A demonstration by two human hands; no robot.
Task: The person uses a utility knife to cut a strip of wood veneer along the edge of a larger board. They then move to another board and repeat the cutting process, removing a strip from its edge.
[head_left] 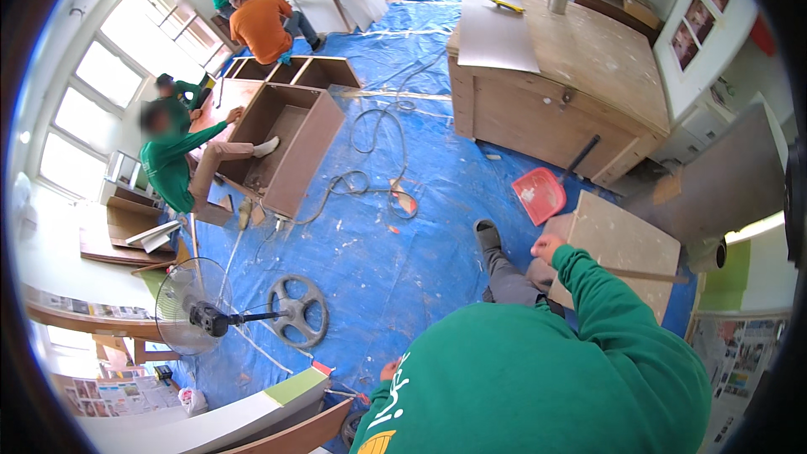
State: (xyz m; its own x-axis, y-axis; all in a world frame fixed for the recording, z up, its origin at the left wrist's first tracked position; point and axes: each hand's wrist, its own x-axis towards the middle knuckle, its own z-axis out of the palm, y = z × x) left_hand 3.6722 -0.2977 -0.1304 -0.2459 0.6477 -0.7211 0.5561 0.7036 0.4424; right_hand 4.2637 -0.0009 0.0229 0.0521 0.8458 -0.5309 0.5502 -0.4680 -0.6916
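Note:
My right hand (548,248) is at the end of a green sleeve, beside the left edge of a pale wooden panel or box (630,231). Its fingers are curled in, and whatever they may hold is too small to make out. A narrow wood strip (639,274) runs across the panel, just right of that wrist. Only a small part of my left hand (391,368) shows past my green shirt; its fingers are mostly hidden. Below it stands a white board with a light green end (296,387). My leg, with a dark sock (487,235), stretches forward over the blue sheet.
Blue sheeting (395,261) covers the floor, with a loose cable (378,139) on it. A red dustpan (539,195) lies near a large wooden crate (555,109). Left are a standing fan (210,317) and a brown cabinet (282,151), with several people around it.

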